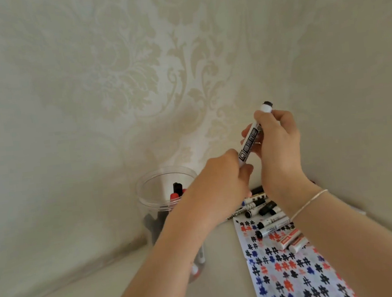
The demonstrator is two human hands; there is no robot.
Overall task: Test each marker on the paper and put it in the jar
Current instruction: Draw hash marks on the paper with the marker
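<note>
Both hands' fingers curled — gripping marker (pixel 253 137)

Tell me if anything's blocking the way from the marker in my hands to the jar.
Only your own left hand and forearm: they hang over the right side of the jar's mouth, between it and the marker, which both hands hold up to the right. The jar has no lid, and its left side is open from above.

Both forearms raised from 6 o'clock; left hand (pixel 226 169) fingers curled, pinching; right hand (pixel 279 144) above at 1 o'clock, fingers curled, gripping
</note>
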